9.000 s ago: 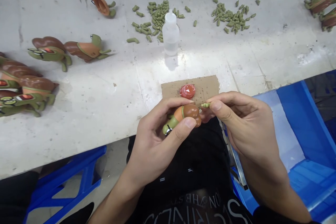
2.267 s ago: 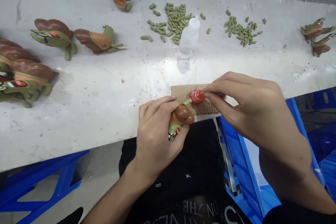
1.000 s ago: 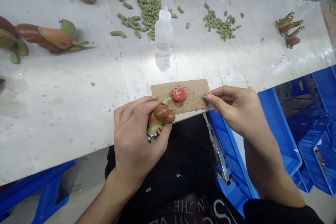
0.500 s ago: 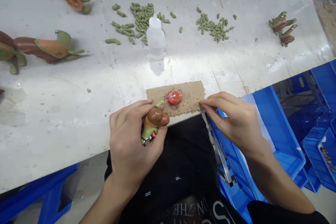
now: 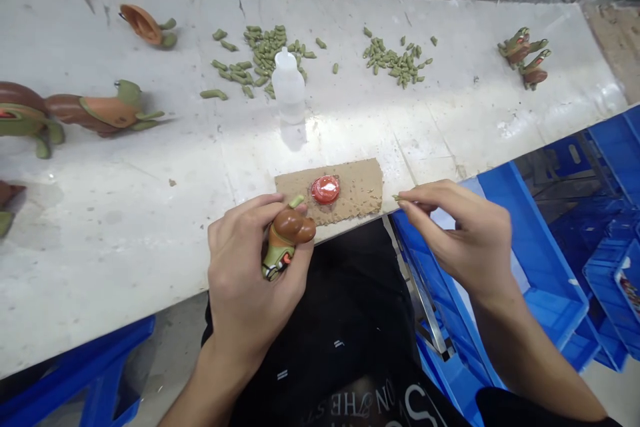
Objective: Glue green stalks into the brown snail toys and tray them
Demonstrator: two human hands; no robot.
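Observation:
My left hand (image 5: 255,270) is wrapped round a small brown and green figure (image 5: 284,237), whose green stub points up beside my fingertips. Thumb and forefinger of my right hand (image 5: 450,230) pinch a tiny green piece (image 5: 397,197), just right of the cardboard. On the cardboard strip (image 5: 357,190) at the table's front edge sits a shiny red round object (image 5: 325,189). Behind it a translucent squeeze bottle (image 5: 289,88) stands upright. Small green pieces lie in two groups, one around and behind the bottle (image 5: 267,47), the other farther right (image 5: 397,63).
Larger brown and green figures (image 5: 100,110) lie at the left, with an orange hollow part (image 5: 144,25) behind them. Two small figures (image 5: 534,70) are at the back right. Blue bins (image 5: 530,240) stand below the table's right front edge.
The view has shifted, so the table's far side shows more. My right hand has moved slightly right, away from the cardboard, with the tiny piece. My left hand still holds the figure.

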